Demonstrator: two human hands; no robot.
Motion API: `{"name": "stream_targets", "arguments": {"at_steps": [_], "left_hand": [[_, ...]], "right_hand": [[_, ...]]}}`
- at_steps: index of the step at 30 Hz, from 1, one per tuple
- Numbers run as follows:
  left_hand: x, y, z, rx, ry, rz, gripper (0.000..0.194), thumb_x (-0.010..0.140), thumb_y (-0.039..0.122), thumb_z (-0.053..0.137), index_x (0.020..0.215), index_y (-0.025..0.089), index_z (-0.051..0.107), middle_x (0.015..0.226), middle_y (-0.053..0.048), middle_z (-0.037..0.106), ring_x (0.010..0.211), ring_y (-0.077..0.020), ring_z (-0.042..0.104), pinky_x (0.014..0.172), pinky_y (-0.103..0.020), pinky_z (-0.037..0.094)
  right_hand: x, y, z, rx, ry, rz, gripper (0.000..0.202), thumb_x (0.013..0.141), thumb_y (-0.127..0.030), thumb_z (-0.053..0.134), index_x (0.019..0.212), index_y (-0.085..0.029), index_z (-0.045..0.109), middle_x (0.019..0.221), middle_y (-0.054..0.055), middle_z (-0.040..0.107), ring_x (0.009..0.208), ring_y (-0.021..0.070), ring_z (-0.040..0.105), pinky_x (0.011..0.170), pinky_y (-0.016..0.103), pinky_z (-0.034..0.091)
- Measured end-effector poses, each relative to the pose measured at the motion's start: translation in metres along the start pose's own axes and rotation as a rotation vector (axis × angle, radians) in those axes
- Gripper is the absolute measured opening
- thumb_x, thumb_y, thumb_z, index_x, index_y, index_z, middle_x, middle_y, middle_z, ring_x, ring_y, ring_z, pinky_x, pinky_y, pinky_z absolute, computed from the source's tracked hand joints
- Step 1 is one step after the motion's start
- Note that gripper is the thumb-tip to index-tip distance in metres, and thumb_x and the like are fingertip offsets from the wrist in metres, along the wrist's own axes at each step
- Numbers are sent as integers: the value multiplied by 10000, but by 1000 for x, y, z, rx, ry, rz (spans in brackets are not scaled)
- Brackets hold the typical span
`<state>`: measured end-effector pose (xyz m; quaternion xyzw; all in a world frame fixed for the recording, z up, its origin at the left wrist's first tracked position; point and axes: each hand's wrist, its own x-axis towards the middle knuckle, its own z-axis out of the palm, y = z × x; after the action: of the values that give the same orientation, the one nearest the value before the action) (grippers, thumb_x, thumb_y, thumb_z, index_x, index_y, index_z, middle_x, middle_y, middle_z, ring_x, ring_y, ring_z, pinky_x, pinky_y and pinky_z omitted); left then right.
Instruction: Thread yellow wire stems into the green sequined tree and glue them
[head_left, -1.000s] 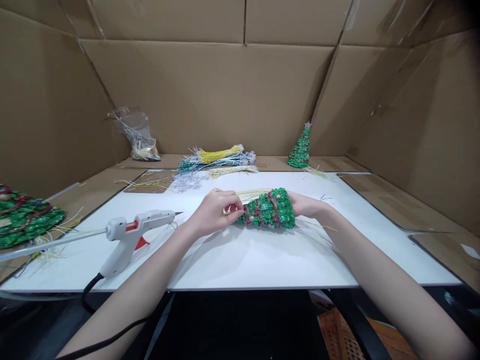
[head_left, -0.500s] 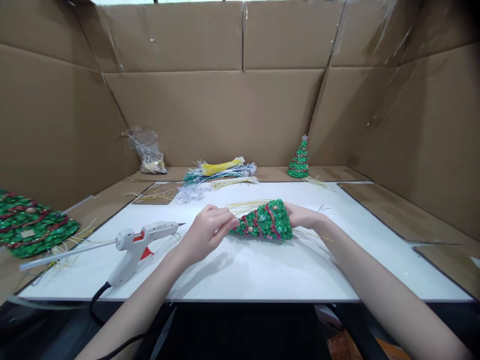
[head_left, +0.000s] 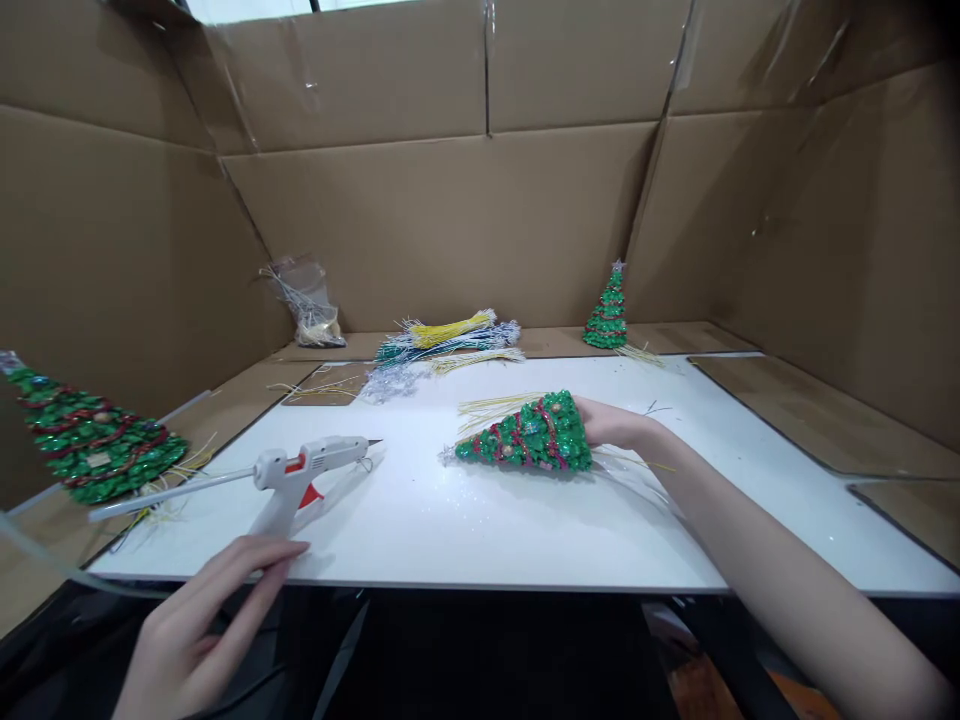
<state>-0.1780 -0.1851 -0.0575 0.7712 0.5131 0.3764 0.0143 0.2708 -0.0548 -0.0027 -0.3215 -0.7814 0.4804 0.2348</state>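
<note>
While your right hand [head_left: 609, 422] grasps the green tree [head_left: 525, 437] at its wide base, the tree lies sideways mid-scene, its star [head_left: 447, 455] pointing left. You appear to be steadying it one-handed as your left hand [head_left: 202, 625] is near the glue gun [head_left: 330, 455]; whether those fingers grip the handle, I cannot tell. A lift there calls for a hold clear of the nozzle. Unlike the earlier frame, your left hand is away from the tree's tip, exposing the star.

Brt tbl [head_left: 525, 540], soft shadows, sm glare, edges warped
</note>
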Motion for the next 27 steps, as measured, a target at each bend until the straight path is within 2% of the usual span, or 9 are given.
{"name": "stream_targets", "arguments": {"at_steps": [3, 5, 8, 12, 16, 22, 26, 27], "left_hand": [[-6, -16, -5, 135, 138, -127, 214, 887, 405, 547, 1036, 279, 638, 1033, -23, 663, 922, -249, 632, 800, -348, 533], [2, -20, -7, 222, 149, -189, 305, 889, 456, 516, 1104, 269, 625, 1091, -35, 653, 920, -262, 628, 784, -369, 538], [22, -20, -8, 323, 86, -249, 393, 885, 519, 480, 1145, 256, 610, 1162, -57, 625, 1008, -298, 612, 838, -408, 522], [48, -17, -4, 342, 35, -297, 425, 815, 596, 531, 969, 213, 632, 1114, -81, 638, 1095, -342, 577, 929, -460, 487], [61, -18, 6, 357, -57, -356, 451, 774, 632, 561, 837, 202, 680, 1016, -89, 653, 1046, -347, 584, 885, -462, 499], [67, -8, 18, 183, -58, -438, 500, 732, 652, 591, 936, 218, 736, 1040, -59, 700, 975, -293, 632, 804, -351, 515], [65, 14, 25, 28, -2, -555, 559, 686, 664, 639, 952, 183, 739, 996, -62, 739, 978, -325, 644, 708, -324, 523], [64, 21, 27, -37, 3, -557, 554, 695, 644, 646, 989, 182, 733, 1038, -59, 735, 1010, -324, 641, 722, -321, 530]], "right_hand": [[0, -2, 0, -5, -22, -20, 324, 714, -261, 708, 1013, -140, 686, 1000, 77, 749, 1082, 283, 646, 978, 421, 509], [1, -2, 0, -14, -17, -28, 328, 716, -265, 709, 1021, -146, 686, 997, 75, 751, 1094, 285, 643, 978, 422, 511], [1, 0, -1, -23, -10, -37, 369, 712, -254, 707, 1062, -139, 679, 1116, 98, 730, 1116, 290, 637, 971, 418, 518], [0, 0, -1, -41, 5, -48, 429, 715, -228, 689, 1134, -139, 663, 1247, 101, 682, 1154, 286, 622, 977, 403, 520], [0, 0, -1, -45, 7, -44, 436, 721, -229, 684, 1148, -142, 662, 1256, 91, 679, 1155, 288, 624, 960, 391, 531], [0, 2, -2, -72, 6, -11, 366, 700, -241, 681, 1049, -130, 687, 1189, 107, 707, 1092, 309, 651, 930, 413, 541], [0, 1, -2, -64, -4, -33, 370, 703, -250, 680, 1055, -136, 687, 1197, 105, 704, 1099, 304, 650, 934, 410, 540], [0, 0, -1, -64, -3, -41, 380, 705, -251, 681, 1068, -139, 684, 1211, 103, 699, 1110, 305, 645, 942, 411, 535]]}}
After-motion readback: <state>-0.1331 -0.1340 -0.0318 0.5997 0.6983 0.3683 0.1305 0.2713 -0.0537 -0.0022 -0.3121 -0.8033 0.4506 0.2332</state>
